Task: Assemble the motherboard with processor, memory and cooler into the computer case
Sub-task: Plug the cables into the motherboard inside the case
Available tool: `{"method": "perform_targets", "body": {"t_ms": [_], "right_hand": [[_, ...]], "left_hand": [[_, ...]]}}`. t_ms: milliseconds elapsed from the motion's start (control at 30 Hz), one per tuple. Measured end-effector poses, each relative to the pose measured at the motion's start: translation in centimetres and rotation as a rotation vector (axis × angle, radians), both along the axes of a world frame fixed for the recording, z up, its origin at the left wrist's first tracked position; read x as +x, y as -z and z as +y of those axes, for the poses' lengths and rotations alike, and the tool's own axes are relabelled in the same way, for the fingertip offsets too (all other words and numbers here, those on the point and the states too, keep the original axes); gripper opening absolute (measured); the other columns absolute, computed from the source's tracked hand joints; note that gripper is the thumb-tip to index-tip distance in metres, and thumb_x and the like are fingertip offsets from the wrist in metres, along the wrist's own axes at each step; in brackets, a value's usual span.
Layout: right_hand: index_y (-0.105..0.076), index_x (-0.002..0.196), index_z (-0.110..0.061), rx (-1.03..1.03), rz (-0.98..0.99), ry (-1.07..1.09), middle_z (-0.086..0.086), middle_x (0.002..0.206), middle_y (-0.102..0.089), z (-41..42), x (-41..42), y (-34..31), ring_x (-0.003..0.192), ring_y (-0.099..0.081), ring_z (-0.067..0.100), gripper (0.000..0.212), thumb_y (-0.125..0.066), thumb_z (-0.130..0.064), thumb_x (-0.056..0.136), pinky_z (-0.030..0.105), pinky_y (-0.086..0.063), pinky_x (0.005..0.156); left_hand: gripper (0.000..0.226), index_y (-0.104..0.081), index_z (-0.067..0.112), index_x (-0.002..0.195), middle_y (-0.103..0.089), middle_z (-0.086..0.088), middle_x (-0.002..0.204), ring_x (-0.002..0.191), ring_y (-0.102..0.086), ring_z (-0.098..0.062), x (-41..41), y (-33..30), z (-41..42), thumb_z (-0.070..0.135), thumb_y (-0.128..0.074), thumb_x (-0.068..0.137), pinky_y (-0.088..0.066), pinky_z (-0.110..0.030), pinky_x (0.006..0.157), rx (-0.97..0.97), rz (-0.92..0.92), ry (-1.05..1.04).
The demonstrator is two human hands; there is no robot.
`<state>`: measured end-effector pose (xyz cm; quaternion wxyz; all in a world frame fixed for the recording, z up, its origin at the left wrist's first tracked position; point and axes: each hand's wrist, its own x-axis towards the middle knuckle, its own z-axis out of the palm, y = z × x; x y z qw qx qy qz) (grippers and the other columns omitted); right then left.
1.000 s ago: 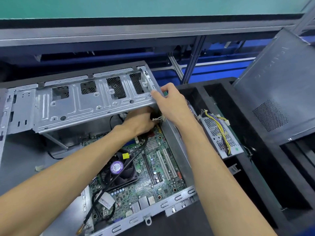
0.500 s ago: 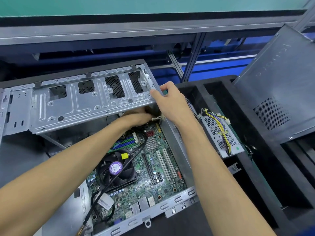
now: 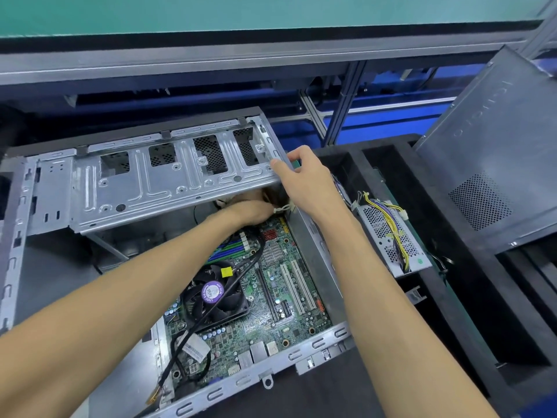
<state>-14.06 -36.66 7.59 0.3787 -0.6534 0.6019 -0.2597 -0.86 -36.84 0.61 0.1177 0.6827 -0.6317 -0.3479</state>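
Most parts are already in: the motherboard (image 3: 271,285) with cooler (image 3: 215,294) lies inside the case (image 3: 319,251). At 12 o'clock, the drive cage (image 3: 168,182) is gripped by the right hand (image 3: 304,179). The left hand (image 3: 253,206) is hidden beneath; its fingers cannot be told. Cables seem left.

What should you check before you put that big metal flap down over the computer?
1. Drive cage held up: ok, the right hand grips its corner.
2. Left hand out of the way: not ok, it reaches under the cage.
3. What the left fingers hold: cannot tell, they are hidden by the cage.
4. Black cable clear of the cooler fan: not ok, it lies across the fan.
5. Motherboard lying in the case: ok.
6. Power supply fitted: not ok, it lies outside the case in the black tray.
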Motion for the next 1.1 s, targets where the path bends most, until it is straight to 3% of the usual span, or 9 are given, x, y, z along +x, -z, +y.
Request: {"method": "perform_targets", "body": {"t_ms": [167, 267, 333, 467, 567, 733, 867, 967, 1100], "right_hand": [[-0.051, 0.108, -0.025, -0.021, 0.01, -0.003, -0.007, 0.078, -0.053, 0.1, 0.0, 0.0, 0.064, -0.05, 0.011, 0.03, -0.053, -0.053, 0.097, 0.032, -0.039, 0.06], [-0.055, 0.109, -0.026, -0.04, 0.019, 0.027, -0.005, 0.09, -0.061, 0.1, 0.0, -0.1, 0.076, -0.057, 0.011, 0.032, -0.057, -0.054, 0.094, 0.032, -0.042, 0.063], [-0.057, 0.113, -0.025, -0.072, 0.023, 0.059, -0.005, 0.097, -0.063, 0.2, 0.0, -0.3, 0.085, -0.062, 0.012, 0.035, -0.061, -0.053, 0.092, 0.034, -0.049, 0.071], [-0.059, 0.107, -0.023, -0.238, 0.052, 0.11, -0.005, 0.097, -0.063, 0.8, 0.0, -0.8, 0.089, -0.062, 0.014, 0.029, -0.064, -0.047, 0.091, 0.038, -0.055, 0.078], [-0.063, 0.093, -0.02, -0.483, -0.004, 0.146, -0.006, 0.088, -0.064, 1.7, 0.3, -1.7, 0.086, -0.06, 0.013, 0.018, -0.058, -0.036, 0.096, 0.04, -0.054, 0.077], [-0.061, 0.084, -0.02, -0.438, -0.039, -0.229, -0.006, 0.054, -0.055, 4.6, 1.3, -2.2, 0.051, -0.049, 0.01, 0.015, -0.062, -0.028, 0.096, 0.035, -0.046, 0.056], [-0.058, 0.092, -0.02, -0.084, 0.047, -0.431, 0.0, 0.066, -0.068, 6.1, 1.9, -1.7, 0.05, -0.06, 0.009, 0.011, -0.056, -0.027, 0.099, 0.038, -0.055, 0.052], [-0.051, 0.1, -0.011, 0.282, -0.243, -0.36, 0.006, 0.066, -0.071, 7.0, 2.8, -1.3, 0.051, -0.068, 0.024, 0.012, -0.051, -0.022, 0.105, 0.029, -0.051, 0.041], [-0.056, 0.098, -0.004, 0.396, -0.501, -0.216, 0.008, 0.058, -0.067, 6.7, 3.2, -1.9, 0.049, -0.066, 0.02, 0.005, -0.054, -0.006, 0.103, 0.026, -0.052, 0.042]], "left_hand": [[0.03, -0.057, 0.021, 0.131, -0.061, -0.003, 0.129, 0.115, -0.058, -0.023, 1.9, -0.7, 3.7, 0.026, -0.047, 0.103, -0.043, -0.024, 0.088, -0.125, -0.01, 0.174], [0.036, -0.053, 0.019, 0.139, -0.054, 0.0, 0.139, 0.126, -0.05, -0.017, 3.2, -2.6, 6.5, 0.022, -0.045, 0.104, -0.033, -0.019, 0.098, -0.189, -0.013, 0.293], [0.03, -0.06, 0.023, 0.127, -0.056, 0.007, 0.129, 0.122, -0.05, -0.015, 3.8, -3.9, 8.3, 0.034, -0.05, 0.101, -0.034, -0.022, 0.1, -0.259, -0.042, 0.299], [0.042, -0.056, 0.03, 0.087, -0.051, 0.016, 0.086, 0.083, -0.052, -0.011, 3.1, -6.4, 11.2, 0.071, -0.056, 0.078, -0.044, -0.032, 0.067, -0.291, -0.378, 0.277], [0.026, -0.06, 0.02, 0.081, -0.062, 0.005, 0.079, 0.074, -0.058, -0.018, 1.9, -6.2, 11.9, 0.045, -0.067, 0.084, -0.045, -0.03, 0.059, -0.253, -0.444, 0.264], [0.022, -0.069, 0.026, 0.066, -0.063, 0.013, 0.061, 0.053, -0.054, -0.001, 4.0, -7.8, 11.2, 0.04, -0.079, 0.08, -0.037, -0.017, 0.053, -0.051, -0.063, 0.006], [0.016, -0.08, 0.02, 0.075, -0.064, -0.003, 0.068, 0.062, -0.05, -0.015, 6.6, -9.3, 11.3, 0.036, -0.081, 0.077, -0.04, -0.025, 0.06, 0.058, 0.451, -0.252], [0.018, -0.078, 0.005, 0.083, -0.065, -0.006, 0.067, 0.058, -0.057, -0.011, 7.0, -9.7, 11.5, 0.023, -0.077, 0.082, -0.05, -0.023, 0.053, 0.09, 0.657, -0.312], [0.015, -0.075, -0.001, 0.091, -0.071, -0.011, 0.073, 0.063, -0.066, -0.016, 7.4, -9.9, 11.5, 0.012, -0.068, 0.091, -0.059, -0.026, 0.057, 0.068, 0.712, -0.327]]}}
